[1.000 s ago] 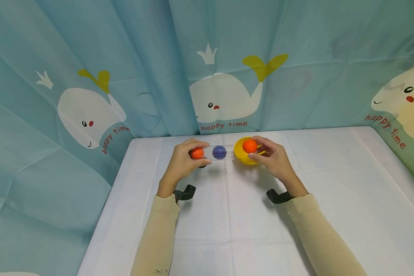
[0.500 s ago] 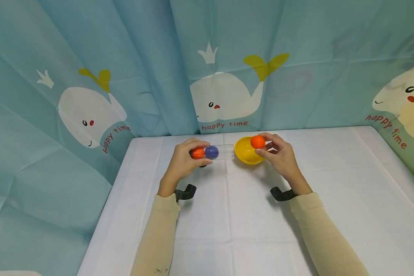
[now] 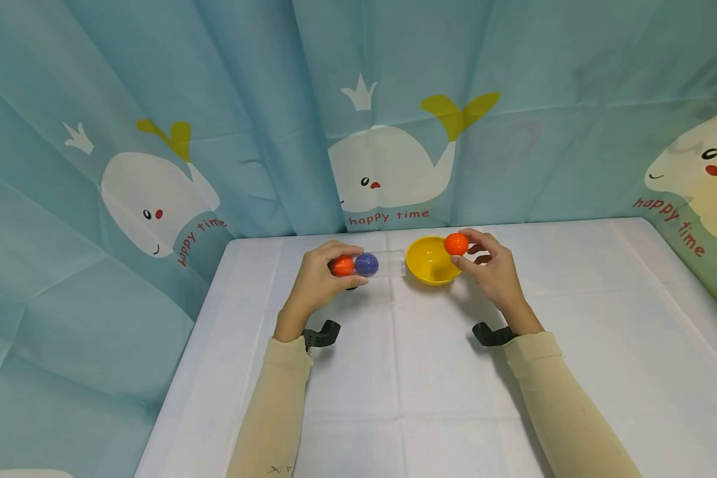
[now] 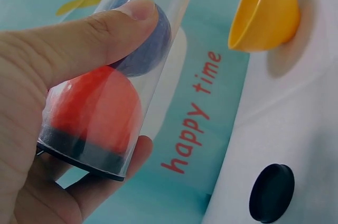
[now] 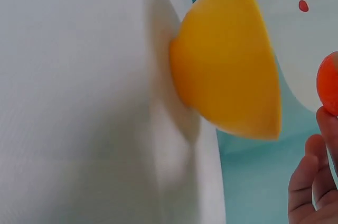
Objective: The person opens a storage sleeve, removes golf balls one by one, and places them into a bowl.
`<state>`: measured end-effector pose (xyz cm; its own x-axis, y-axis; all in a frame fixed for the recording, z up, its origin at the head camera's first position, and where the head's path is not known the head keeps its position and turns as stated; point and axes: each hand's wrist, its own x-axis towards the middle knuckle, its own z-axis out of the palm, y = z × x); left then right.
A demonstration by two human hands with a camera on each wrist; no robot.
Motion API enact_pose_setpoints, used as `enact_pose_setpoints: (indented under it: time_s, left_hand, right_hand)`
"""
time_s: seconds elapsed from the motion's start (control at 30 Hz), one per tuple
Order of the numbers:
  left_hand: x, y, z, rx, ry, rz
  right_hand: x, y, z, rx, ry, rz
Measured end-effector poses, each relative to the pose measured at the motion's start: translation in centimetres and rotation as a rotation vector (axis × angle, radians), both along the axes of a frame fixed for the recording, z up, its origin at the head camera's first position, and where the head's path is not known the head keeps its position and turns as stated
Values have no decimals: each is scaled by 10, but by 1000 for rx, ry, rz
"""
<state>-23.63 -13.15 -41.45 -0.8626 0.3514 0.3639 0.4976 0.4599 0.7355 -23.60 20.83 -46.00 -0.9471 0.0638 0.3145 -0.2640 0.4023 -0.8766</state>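
My left hand (image 3: 318, 279) grips a clear plastic tube (image 3: 390, 263) lying nearly level above the table. Inside the tube, an orange ball (image 4: 97, 110) sits at the black-capped end, with a blue ball (image 3: 367, 265) against it. The tube's other end points right, toward a yellow bowl (image 3: 425, 269) on the table. Between thumb and fingertips, my right hand (image 3: 492, 271) pinches a second orange ball (image 3: 457, 243) over the bowl's right rim. No ball shows inside the bowl in the head view.
A loose black cap (image 4: 271, 193) lies on the white tabletop (image 3: 394, 372), mostly hidden under the left hand in the head view. Behind the table hangs a blue curtain (image 3: 263, 133) with whale prints. A black wrist mount (image 3: 321, 333) sits on the left wrist.
My right hand has carried its orange ball rightward, from over the bowl's middle to its right rim. The blue ball has rolled left in the tube to meet the orange one.
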Motion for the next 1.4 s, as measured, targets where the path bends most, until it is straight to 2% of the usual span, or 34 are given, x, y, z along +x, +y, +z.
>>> enact_pose_setpoints:
  time_s: [0.63, 0.93, 1.4]
  left_hand:
    - [0, 1, -2, -4, -13, 10]
    - [-1, 1, -3, -8, -2, 7]
    - [-1, 1, -4, 6, -23, 9]
  right_hand:
    - [-6, -1, -17, 91, -77, 6]
    - [-8, -5, -21, 143, -94, -23]
    - [-11, -7, -25, 141, -116, -45]
